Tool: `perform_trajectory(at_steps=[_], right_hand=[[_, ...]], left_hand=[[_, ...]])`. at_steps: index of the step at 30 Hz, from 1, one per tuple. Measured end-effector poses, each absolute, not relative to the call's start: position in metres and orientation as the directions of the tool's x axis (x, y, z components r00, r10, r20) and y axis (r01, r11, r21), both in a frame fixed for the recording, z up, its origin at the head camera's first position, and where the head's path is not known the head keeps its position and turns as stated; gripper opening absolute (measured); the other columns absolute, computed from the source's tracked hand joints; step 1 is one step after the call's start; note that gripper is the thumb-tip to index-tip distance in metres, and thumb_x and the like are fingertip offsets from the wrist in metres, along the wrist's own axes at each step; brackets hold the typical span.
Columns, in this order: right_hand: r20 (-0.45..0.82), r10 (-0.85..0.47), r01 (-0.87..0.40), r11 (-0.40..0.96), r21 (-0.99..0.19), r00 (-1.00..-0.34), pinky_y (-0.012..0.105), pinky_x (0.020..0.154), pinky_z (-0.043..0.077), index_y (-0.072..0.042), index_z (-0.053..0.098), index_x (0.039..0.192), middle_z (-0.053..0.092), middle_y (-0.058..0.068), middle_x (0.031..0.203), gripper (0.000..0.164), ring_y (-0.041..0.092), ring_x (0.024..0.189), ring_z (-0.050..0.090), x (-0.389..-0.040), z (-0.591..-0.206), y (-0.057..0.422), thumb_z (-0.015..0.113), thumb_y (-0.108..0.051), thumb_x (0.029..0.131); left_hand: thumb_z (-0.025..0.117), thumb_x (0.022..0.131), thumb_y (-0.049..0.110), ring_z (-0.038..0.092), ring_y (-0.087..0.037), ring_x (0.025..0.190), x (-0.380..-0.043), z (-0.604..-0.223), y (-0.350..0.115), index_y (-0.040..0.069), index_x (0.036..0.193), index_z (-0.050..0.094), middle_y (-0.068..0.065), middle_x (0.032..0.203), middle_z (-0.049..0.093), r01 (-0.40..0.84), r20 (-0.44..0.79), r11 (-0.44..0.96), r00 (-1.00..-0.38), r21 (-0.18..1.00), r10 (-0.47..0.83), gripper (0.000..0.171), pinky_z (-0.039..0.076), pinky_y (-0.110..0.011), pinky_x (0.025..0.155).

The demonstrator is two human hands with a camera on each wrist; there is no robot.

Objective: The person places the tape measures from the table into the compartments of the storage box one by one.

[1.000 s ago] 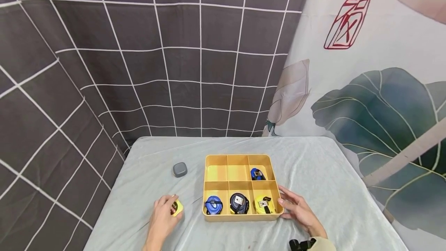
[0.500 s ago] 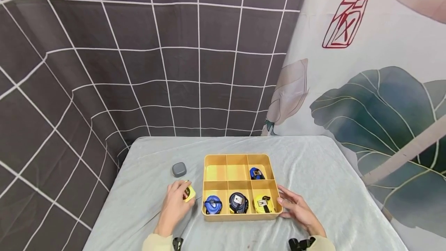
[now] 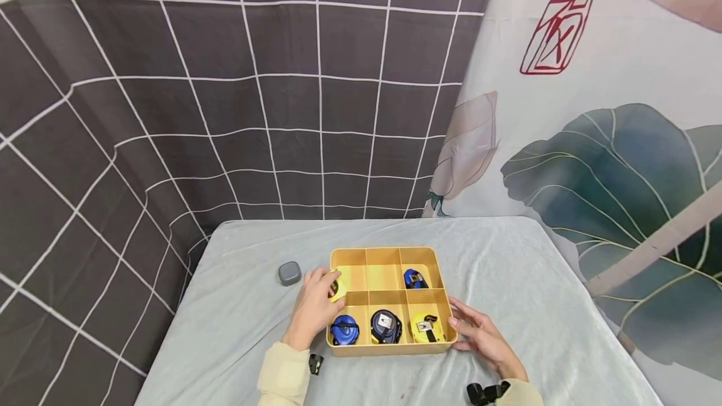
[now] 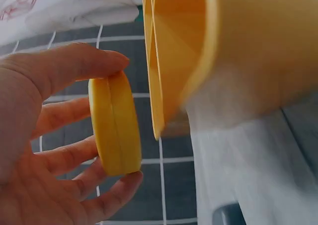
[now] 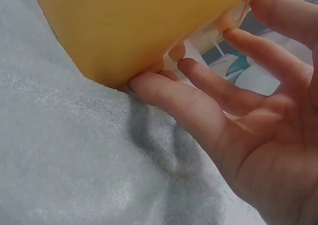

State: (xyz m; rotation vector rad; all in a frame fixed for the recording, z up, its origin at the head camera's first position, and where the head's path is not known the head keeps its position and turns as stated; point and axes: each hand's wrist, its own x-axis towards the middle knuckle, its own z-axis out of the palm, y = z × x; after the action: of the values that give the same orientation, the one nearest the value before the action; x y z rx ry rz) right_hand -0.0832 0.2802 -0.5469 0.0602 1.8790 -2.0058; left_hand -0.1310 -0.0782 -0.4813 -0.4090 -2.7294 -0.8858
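Note:
My left hand (image 3: pixel 316 307) pinches a yellow tape measure (image 4: pixel 117 123) between thumb and fingertips, over the back left compartment at the left rim of a yellow divided box (image 3: pixel 395 351). In the left wrist view the tape measure is edge-on, beside the box. With loosely bent fingers, my right hand (image 3: pixel 479 336) touches the box's right side near the front corner. Along the front row lie a blue tape measure (image 3: pixel 345 329), a black tape measure (image 3: pixel 386 327) and another yellow tape measure (image 3: pixel 427 329). A smaller blue tape measure (image 3: pixel 414 279) sits in the back right compartment.
A small grey rounded case (image 3: pixel 290 273) lies on the cloth-covered table (image 3: pixel 225 318), left of the box. Behind the table hangs a dark gridded curtain (image 3: pixel 287 105); a white printed curtain (image 3: pixel 479 155) hangs on the right.
My left hand has carried the yellow tape measure up and to the right, from the table left of the box to its left rim. The right hand has stayed at the box.

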Motion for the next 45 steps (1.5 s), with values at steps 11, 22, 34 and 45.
perform_trajectory(at_steps=[11, 22, 34, 45], right_hand=[[-0.29, -0.25, 0.305, -0.022, -0.952, -0.924, 0.05, 0.079, 0.049, -0.006, 0.017, 0.146, 0.019, 0.033, 0.144, 0.066, 0.033, 0.107, 0.055, -0.086, -0.548, 0.277, 0.053, -0.019, 0.092], [-0.288, -0.264, 0.301, -0.008, -0.954, -0.92, 0.049, 0.081, 0.049, -0.005, 0.014, 0.146, 0.015, 0.032, 0.145, 0.067, 0.034, 0.109, 0.054, -0.083, -0.544, 0.282, 0.051, -0.018, 0.093], [-0.3, -0.255, 0.312, -0.006, -0.95, -0.919, 0.049, 0.08, 0.049, -0.008, 0.014, 0.147, 0.016, 0.031, 0.145, 0.065, 0.034, 0.11, 0.054, -0.084, -0.543, 0.283, 0.05, -0.018, 0.093], [-0.296, -0.266, 0.311, -0.015, -0.95, -0.917, 0.049, 0.08, 0.049, -0.006, 0.013, 0.147, 0.014, 0.032, 0.145, 0.066, 0.034, 0.107, 0.056, -0.082, -0.543, 0.28, 0.05, -0.017, 0.093]], left_hand=[[0.07, 0.066, 0.018, 0.045, -0.024, 0.098, -0.15, -0.472, -0.049, 0.007, 0.11, 0.065, -0.007, 0.108, 0.056, 0.44, 0.33, 0.745, -0.893, 0.501, 0.306, 0.046, 0.042, -0.036, 0.078], [0.071, 0.069, 0.021, 0.044, -0.022, 0.103, -0.167, -0.467, -0.011, 0.014, 0.121, 0.059, -0.005, 0.115, 0.055, 0.46, 0.261, 0.747, -0.888, 0.48, 0.379, 0.054, 0.045, -0.032, 0.072], [0.072, 0.067, 0.017, 0.045, -0.02, 0.093, -0.186, -0.466, 0.015, 0.015, 0.116, 0.062, -0.003, 0.108, 0.054, 0.508, 0.195, 0.757, -0.86, 0.411, 0.471, 0.05, 0.044, -0.028, 0.066], [0.077, 0.068, 0.02, 0.049, -0.02, 0.092, -0.19, -0.478, 0.023, 0.014, 0.113, 0.063, -0.005, 0.109, 0.058, 0.488, 0.104, 0.786, -0.867, 0.38, 0.488, 0.048, 0.047, -0.03, 0.075]])
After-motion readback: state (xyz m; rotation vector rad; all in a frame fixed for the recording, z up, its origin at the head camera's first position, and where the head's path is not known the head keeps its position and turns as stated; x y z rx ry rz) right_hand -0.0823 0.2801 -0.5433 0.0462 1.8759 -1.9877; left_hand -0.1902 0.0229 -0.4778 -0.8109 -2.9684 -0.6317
